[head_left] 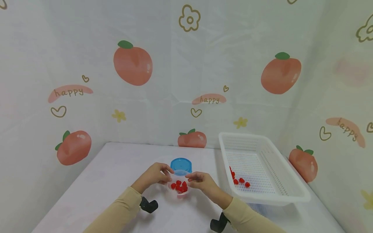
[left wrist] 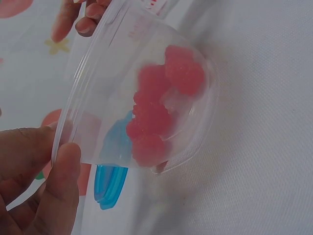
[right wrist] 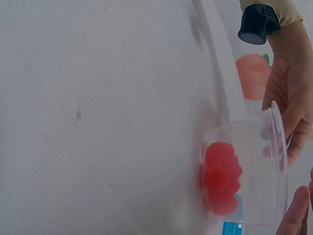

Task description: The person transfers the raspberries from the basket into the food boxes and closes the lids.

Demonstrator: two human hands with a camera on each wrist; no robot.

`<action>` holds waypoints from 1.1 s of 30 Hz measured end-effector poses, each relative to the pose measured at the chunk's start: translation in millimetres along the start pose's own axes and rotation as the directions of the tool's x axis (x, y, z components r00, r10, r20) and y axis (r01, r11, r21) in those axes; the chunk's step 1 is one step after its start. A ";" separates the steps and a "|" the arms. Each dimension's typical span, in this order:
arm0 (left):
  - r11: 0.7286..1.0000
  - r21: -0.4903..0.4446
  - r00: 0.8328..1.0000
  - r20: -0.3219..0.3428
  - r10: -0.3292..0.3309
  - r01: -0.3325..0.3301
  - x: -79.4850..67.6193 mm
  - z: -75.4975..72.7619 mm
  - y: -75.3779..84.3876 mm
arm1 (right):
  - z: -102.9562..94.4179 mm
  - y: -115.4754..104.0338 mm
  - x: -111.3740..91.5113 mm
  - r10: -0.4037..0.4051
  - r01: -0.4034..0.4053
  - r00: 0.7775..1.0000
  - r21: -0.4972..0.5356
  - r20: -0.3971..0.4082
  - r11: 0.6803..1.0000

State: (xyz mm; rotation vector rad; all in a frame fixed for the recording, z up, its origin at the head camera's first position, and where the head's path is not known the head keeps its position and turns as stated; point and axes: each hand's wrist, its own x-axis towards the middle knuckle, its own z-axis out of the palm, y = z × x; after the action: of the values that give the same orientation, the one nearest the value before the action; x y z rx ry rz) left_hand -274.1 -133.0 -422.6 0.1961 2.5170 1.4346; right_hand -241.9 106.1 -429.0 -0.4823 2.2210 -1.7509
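Observation:
A clear plastic bowl (head_left: 175, 193) stands on the table with several red, bumpy raspberries (head_left: 179, 187) at its bottom. My left hand (head_left: 155, 176) pinches the bowl's rim on its left side; the thumb and a finger close on it in the left wrist view. At the opposite side, my right hand (head_left: 202, 182) is beside the rim with its fingers loosely extended; whether they touch it is unclear. Just behind the bowl lies a round blue lid (head_left: 181, 164), partly seen through the clear wall in the left wrist view.
To the right stands a white perforated basket (head_left: 265, 161), with several more raspberries (head_left: 241, 180) near its left side. A patterned cloth backdrop (head_left: 163, 106) rises behind the white table (head_left: 122, 161).

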 end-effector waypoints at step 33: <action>1.000 -0.002 1.000 -0.007 0.000 0.000 -0.1 0.4 -0.1 | -83.9 -77.8 -12.5 -0.319 0.335 0.935 0.087 -0.154 0.938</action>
State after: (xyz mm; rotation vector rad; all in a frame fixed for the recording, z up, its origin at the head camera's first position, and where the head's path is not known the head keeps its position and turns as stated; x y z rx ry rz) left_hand -274.0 -132.7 -422.9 0.1908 2.5210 1.4398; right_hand -257.9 168.8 -333.8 -0.7658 2.2171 -2.1216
